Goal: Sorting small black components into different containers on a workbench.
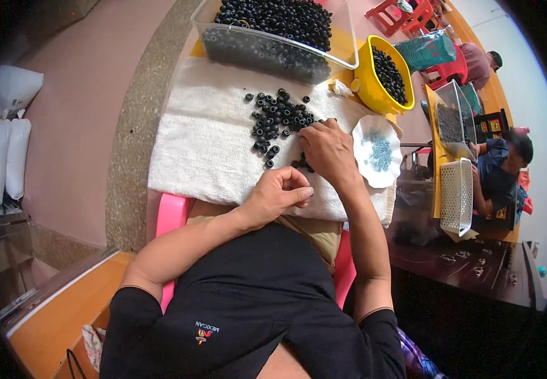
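Note:
A loose heap of small black ring-shaped beads (279,117) lies on a white towel (191,145) in front of me. My right hand (329,150) rests at the heap's right edge, fingers curled down among the beads. Its fingertips are partly hidden, so what they grip does not show. Nearer to me, my left hand (278,197) is closed, thumb and fingers brought together just below a few stray beads. Anything in that pinch is too small to make out. Right of my right hand, a white scalloped dish (363,167) holds tiny pale-blue pieces.
Behind the towel stands a clear plastic bin (264,47) full of black beads. A yellow tub (365,85) of similar beads is at its right, with crumpled tissue (341,88) between. Farther right, a person sits by a white perforated basket (456,199). White sacks (17,155) stand far left.

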Demonstrator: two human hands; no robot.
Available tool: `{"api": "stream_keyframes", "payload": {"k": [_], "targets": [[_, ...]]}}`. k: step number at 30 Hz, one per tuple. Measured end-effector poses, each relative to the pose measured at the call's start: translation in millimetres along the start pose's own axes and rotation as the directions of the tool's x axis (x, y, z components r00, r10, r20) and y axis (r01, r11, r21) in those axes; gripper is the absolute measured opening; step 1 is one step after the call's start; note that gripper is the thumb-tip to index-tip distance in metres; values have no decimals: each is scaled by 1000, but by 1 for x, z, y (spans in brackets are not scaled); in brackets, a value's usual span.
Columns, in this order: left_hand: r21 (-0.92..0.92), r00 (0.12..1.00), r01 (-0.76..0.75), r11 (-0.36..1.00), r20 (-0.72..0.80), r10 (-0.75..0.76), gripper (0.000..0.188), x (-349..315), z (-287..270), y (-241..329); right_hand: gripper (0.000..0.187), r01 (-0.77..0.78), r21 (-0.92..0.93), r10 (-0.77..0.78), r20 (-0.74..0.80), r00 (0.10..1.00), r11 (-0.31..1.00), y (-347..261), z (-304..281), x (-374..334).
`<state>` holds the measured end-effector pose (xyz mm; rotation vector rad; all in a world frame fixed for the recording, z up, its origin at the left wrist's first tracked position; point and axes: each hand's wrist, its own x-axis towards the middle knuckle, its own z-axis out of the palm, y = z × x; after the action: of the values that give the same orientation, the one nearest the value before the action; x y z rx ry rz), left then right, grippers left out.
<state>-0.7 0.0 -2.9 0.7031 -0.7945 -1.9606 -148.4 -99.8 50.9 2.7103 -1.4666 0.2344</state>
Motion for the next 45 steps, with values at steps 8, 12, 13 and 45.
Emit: {"api": "stream_keyframes", "payload": {"k": [8,12,13,45], "targets": [[4,1000,0,1000,-3,0,12,1,1,-1,14,62,176,-40,-124,991,982,7,6,-6],[15,1000,-25,1000,-16,26,11,0,3,0,16,58,382,30,-221,975,922,9,-5,-21],[14,999,-27,1000,-21,27,11,0,3,1,16,63,442,39,-216,976,895,10,-8,-26],[125,997,-69,990,41,64,16,1,-1,-4,10,-285,957,218,291,932,-57,-2,-1,-96]]}}
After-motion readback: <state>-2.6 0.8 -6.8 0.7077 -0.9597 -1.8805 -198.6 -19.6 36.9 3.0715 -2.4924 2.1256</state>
